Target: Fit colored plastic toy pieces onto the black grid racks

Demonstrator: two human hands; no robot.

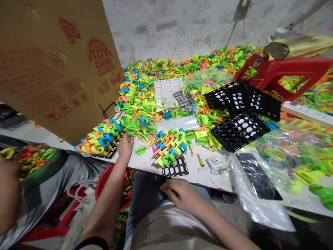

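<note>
My left hand (125,148) is at the edge of the heap of green and yellow plastic toys (131,125), fingers bent in, their tips partly hidden; what they grip cannot be made out. Beside it, a black grid tray (110,152) carries rows of orange, blue and yellow ring-shaped toys (102,137). My right hand (182,194) rests over my lap below the table edge, loosely curled with a gap by the thumb and nothing visible in it. Just above it, a second black grid tray (175,169) holds similar toys (169,146), its front rows bare.
A large cardboard box (59,62) stands left. Stacked black trays (240,130), a red stool (291,71), a phone (256,175) and plastic bags (278,149) lie right. A loose green toy (140,150) and small candy tubes (200,160) lie mid-table. Another person's arm (9,194) is at far left.
</note>
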